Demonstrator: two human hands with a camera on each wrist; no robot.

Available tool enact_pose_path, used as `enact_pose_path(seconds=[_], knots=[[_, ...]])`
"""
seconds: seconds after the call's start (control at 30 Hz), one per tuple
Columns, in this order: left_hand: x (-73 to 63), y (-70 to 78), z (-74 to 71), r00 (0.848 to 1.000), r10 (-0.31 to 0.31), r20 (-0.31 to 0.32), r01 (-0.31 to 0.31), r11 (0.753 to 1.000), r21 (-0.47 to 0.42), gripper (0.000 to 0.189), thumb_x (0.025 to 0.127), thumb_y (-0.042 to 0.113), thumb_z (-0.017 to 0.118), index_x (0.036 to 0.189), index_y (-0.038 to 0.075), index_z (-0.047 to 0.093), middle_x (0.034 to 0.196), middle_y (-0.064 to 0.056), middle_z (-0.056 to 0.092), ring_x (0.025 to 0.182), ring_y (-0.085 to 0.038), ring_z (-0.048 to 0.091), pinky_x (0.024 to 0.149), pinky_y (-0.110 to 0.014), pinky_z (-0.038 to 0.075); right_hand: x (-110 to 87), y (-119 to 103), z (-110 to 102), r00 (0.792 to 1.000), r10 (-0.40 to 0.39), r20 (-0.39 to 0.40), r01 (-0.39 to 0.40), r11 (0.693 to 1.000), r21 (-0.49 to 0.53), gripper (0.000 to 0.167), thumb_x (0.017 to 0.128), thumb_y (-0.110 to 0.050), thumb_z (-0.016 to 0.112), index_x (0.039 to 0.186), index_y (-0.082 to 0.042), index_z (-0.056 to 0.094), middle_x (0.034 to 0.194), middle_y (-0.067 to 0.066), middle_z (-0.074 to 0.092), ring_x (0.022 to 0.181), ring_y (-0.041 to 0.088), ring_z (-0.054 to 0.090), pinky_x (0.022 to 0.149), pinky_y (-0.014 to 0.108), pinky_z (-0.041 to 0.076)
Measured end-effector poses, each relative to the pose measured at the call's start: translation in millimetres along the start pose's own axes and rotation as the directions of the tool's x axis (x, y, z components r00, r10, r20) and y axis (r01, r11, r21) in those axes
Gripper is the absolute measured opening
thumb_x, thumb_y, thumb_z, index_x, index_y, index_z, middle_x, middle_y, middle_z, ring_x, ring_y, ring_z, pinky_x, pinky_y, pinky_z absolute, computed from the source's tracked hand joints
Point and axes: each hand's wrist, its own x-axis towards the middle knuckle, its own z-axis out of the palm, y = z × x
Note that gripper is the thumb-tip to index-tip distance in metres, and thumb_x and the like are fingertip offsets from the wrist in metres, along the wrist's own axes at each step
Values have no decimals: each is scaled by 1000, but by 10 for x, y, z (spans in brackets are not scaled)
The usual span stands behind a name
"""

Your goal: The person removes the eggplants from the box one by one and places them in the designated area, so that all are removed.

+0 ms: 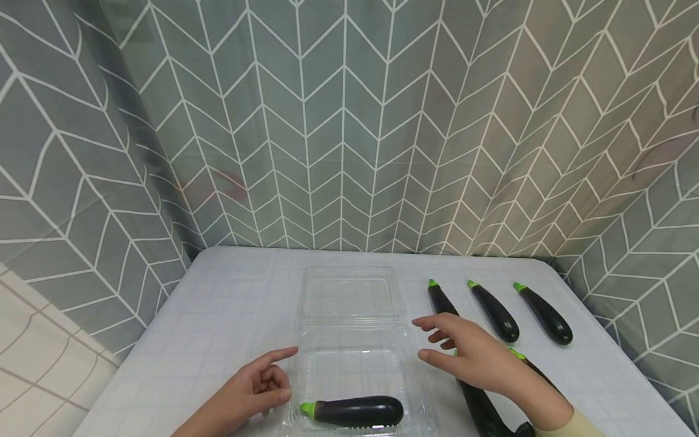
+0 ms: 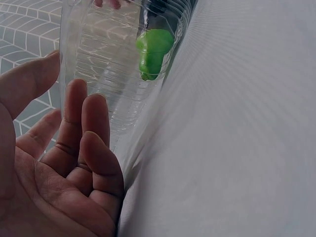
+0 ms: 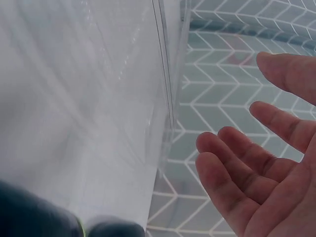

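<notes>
A clear plastic clamshell container (image 1: 355,364) lies with its lid (image 1: 349,292) folded back on the far side. One dark eggplant (image 1: 360,411) with a green stem (image 2: 155,52) lies sideways along the near side of its base. My left hand (image 1: 256,385) is at the container's left rim, fingers loosely bent and holding nothing; whether the fingertips touch the plastic I cannot tell. To the right of the container, my right hand (image 1: 464,349) hovers with relaxed, spread fingers and nothing in its grasp. Its forearm passes above more eggplants (image 1: 477,403), partly hiding them.
Toward the far right of the white-covered table (image 1: 240,291) lie three eggplants, the left one (image 1: 441,298), the middle one (image 1: 496,312) and the right one (image 1: 546,315). Another eggplant (image 1: 537,371) shows behind the right forearm. A patterned grey curtain (image 1: 344,133) encloses the back and sides.
</notes>
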Motion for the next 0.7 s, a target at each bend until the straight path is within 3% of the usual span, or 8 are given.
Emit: enact_pose_path(seconds=[0.47,0.7], knots=[[-7,22,4,1000,-7,0,7,1000,-6,65,98,13,63,153,0,29,98,-13,62,78,-11,56,70,-24,48,149,-128,244,997,-52,54,51,999,12,43,93,-47,66,132,-29,59,122,-9,60,101,11,62,81,35,51],[-7,17,3,1000,1,8,-1,1000,-22,66,98,12,63,153,1,29,98,-13,62,79,-11,56,70,-24,48,230,-181,361,990,-87,115,84,996,31,42,93,-45,67,130,-25,61,122,-9,61,100,11,61,77,35,51]])
